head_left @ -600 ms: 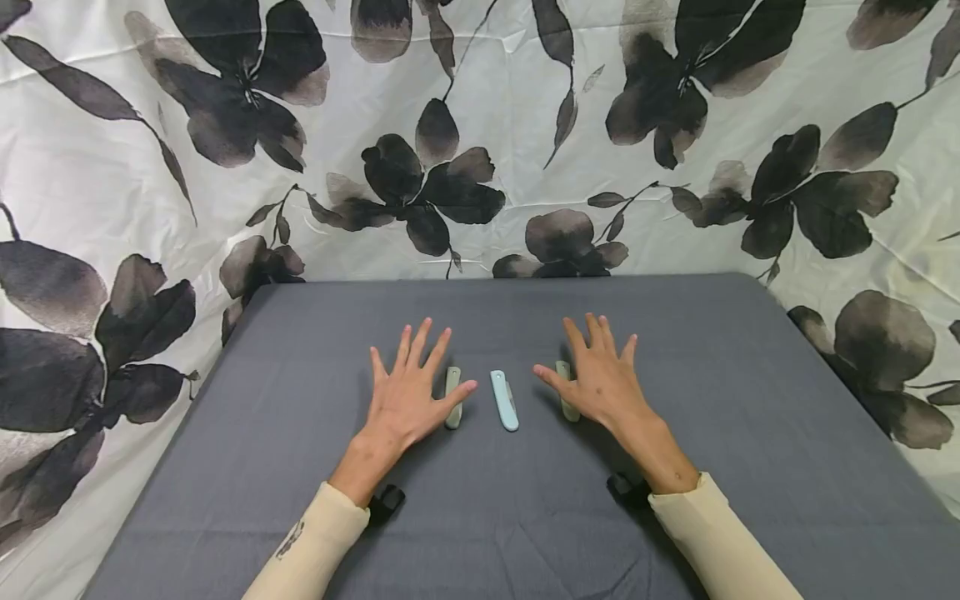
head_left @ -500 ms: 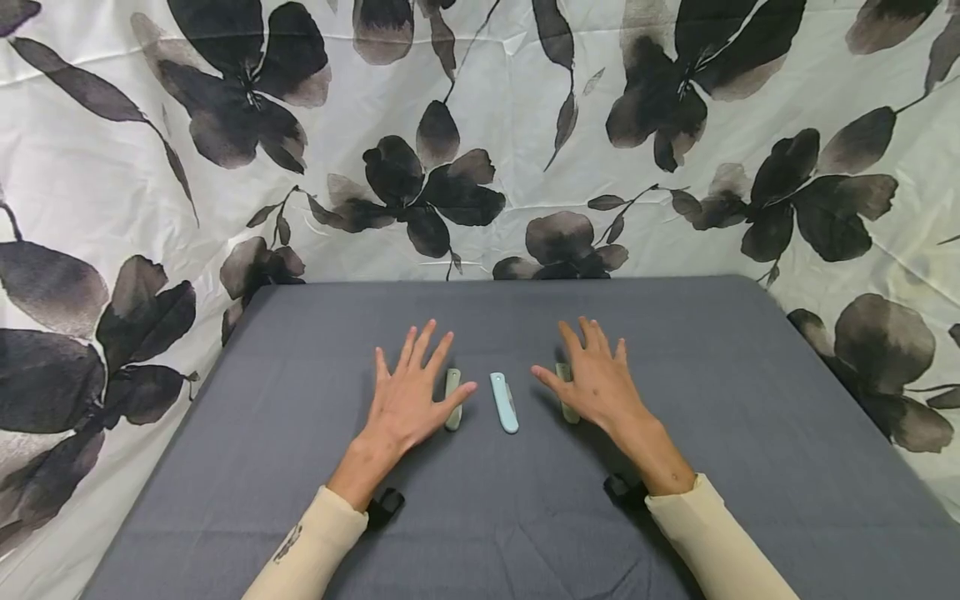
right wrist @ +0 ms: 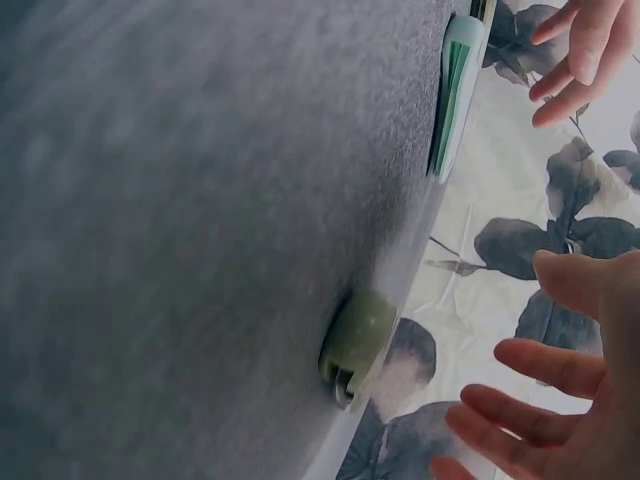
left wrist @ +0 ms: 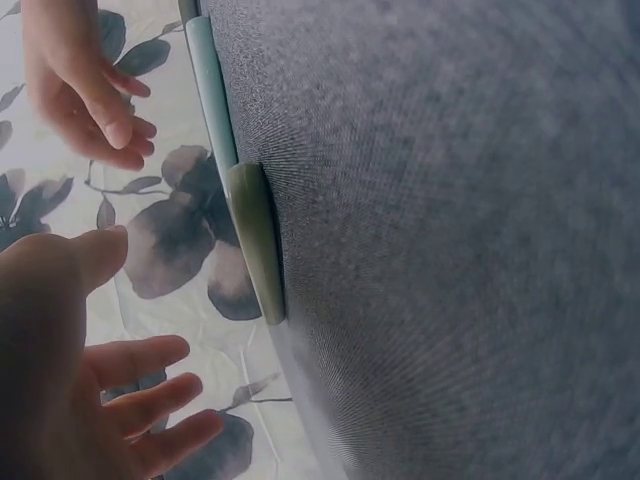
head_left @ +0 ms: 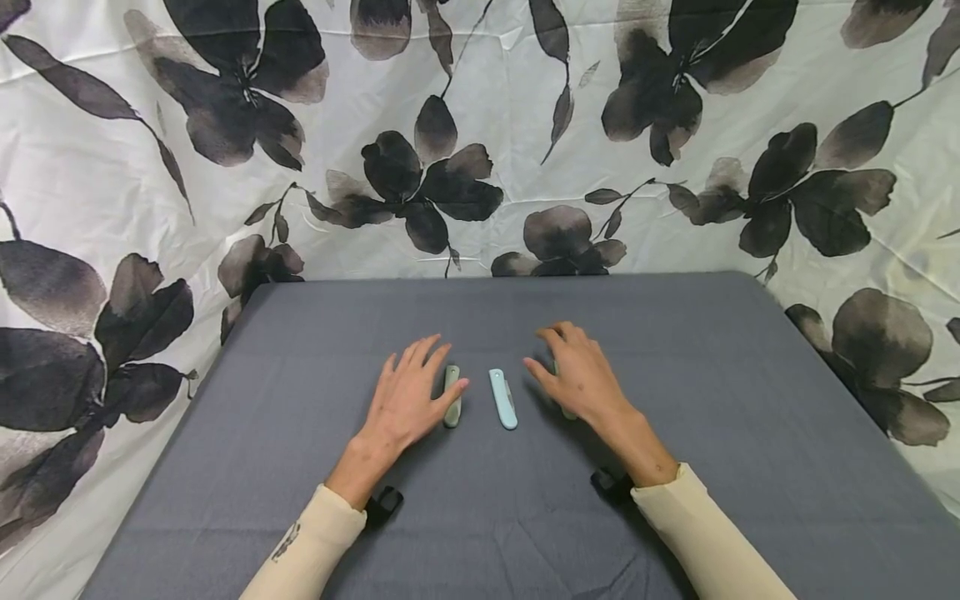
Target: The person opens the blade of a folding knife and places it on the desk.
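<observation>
Three folded pocket knives lie in a row on the grey cloth. The light blue folding knife is in the middle, a slot along its side. My left hand hovers with spread, slightly bent fingers beside the left green folding knife, its thumb passing over that handle in the head view. Above the right green folding knife hangs my right hand, fingers bent downward, mostly hiding it in the head view. Both wrist views show the hands raised off the cloth, holding nothing.
Grey cloth covers the table, with a few creases near the front. Behind it hangs a white curtain printed with dark flowers. A small black device sits at the left wrist, and another black device at the right.
The right hand has moved slightly left and its fingers have bent down over the right green knife. The left hand's fingers have bent a little. The knives have stayed in place.
</observation>
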`<state>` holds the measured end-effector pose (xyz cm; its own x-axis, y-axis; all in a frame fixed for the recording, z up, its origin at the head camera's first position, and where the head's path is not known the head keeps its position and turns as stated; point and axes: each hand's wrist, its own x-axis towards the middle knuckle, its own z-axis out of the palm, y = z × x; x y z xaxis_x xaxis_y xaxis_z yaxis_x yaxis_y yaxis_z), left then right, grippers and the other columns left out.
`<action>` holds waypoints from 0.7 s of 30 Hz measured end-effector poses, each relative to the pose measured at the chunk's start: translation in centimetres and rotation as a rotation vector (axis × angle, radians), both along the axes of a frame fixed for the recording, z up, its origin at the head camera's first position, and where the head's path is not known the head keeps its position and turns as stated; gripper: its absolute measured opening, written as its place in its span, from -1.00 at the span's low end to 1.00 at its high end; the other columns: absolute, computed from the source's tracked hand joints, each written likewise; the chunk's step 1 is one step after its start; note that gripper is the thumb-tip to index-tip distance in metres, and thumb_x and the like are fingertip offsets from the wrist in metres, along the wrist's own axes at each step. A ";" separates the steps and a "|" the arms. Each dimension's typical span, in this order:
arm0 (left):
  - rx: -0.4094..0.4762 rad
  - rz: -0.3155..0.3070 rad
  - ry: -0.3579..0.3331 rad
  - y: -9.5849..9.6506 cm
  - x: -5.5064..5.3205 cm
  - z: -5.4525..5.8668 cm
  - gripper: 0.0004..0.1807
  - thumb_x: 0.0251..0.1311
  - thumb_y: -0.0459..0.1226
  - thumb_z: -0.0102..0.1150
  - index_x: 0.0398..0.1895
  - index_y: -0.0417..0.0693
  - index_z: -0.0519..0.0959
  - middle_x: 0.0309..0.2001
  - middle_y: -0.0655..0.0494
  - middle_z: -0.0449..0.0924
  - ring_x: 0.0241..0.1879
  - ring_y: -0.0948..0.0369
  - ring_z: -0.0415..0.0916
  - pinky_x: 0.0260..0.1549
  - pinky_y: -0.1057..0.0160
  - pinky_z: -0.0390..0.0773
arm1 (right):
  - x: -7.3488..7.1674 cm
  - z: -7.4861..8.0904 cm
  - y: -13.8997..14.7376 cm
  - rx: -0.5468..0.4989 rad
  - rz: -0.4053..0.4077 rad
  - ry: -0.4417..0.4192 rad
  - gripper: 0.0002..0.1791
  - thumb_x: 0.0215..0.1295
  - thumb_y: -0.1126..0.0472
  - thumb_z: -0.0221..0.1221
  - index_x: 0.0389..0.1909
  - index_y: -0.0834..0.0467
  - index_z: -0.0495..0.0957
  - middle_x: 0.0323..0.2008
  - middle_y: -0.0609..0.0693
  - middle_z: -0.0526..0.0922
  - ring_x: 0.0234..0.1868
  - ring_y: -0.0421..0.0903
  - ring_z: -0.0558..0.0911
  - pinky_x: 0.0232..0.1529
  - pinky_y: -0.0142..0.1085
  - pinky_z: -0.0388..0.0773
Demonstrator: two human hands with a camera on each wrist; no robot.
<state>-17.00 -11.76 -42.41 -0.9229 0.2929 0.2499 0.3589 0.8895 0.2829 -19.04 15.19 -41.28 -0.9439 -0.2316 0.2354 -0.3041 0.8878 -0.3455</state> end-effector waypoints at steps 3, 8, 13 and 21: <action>0.003 0.002 -0.014 0.0 0.1 0.1 -0.32 0.44 0.17 0.14 0.45 -0.01 0.48 0.52 -0.07 0.37 0.50 -0.05 0.33 0.38 -0.26 0.38 | -0.1 0.0 -0.4 -0.022 0.021 -0.009 -0.44 0.47 -0.06 0.27 0.34 0.16 0.55 0.24 0.18 0.56 0.27 0.20 0.53 0.29 0.17 0.46; 0.014 0.012 -0.040 0.0 0.2 0.3 -0.39 0.43 0.10 0.21 0.37 -0.05 0.55 0.43 -0.07 0.46 0.44 -0.04 0.40 0.31 -0.18 0.46 | -0.3 0.1 -1.2 -0.042 0.051 -0.019 -0.52 0.46 0.00 0.28 0.28 0.15 0.60 0.18 0.14 0.60 0.22 0.16 0.56 0.27 0.15 0.48; 0.025 0.011 -0.061 0.1 0.3 0.4 -0.45 0.41 0.05 0.27 0.31 -0.05 0.60 0.31 -0.03 0.55 0.31 -0.01 0.51 0.19 -0.12 0.54 | -0.5 0.2 -1.8 -0.029 0.066 -0.032 -0.58 0.46 0.04 0.29 0.23 0.14 0.64 0.13 0.12 0.62 0.15 0.13 0.59 0.24 0.12 0.51; 0.043 0.007 -0.118 0.0 0.3 0.2 -0.41 0.36 0.05 0.33 0.33 -0.05 0.58 0.17 -0.05 0.60 0.13 0.00 0.57 0.02 -0.07 0.60 | -0.6 0.3 -3.1 -0.026 0.094 -0.042 -0.62 0.45 0.06 0.31 0.17 0.15 0.68 0.08 0.13 0.65 0.13 0.13 0.61 0.19 0.13 0.52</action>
